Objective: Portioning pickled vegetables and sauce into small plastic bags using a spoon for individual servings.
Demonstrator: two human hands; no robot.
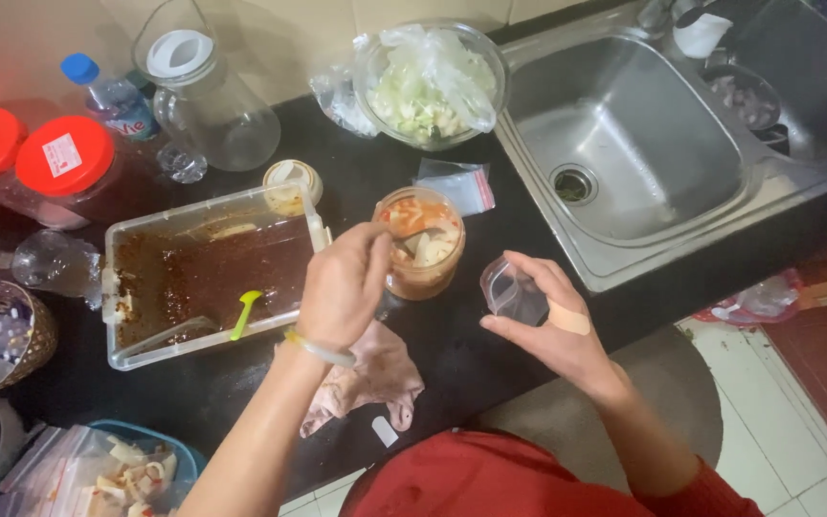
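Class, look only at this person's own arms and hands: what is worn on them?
The left hand has a thin pale-green bangle at its wrist. The right hand has a tan adhesive plaster across its back. Both forearms are bare; a red sleeve starts higher up.

We see a steel sink [624, 124] far right, a bowl of cabbage [430, 84] beside it, a glass jug [205, 96] far left, two red-lidded jars [40, 158], and a crumpled glove [375, 378] near us.
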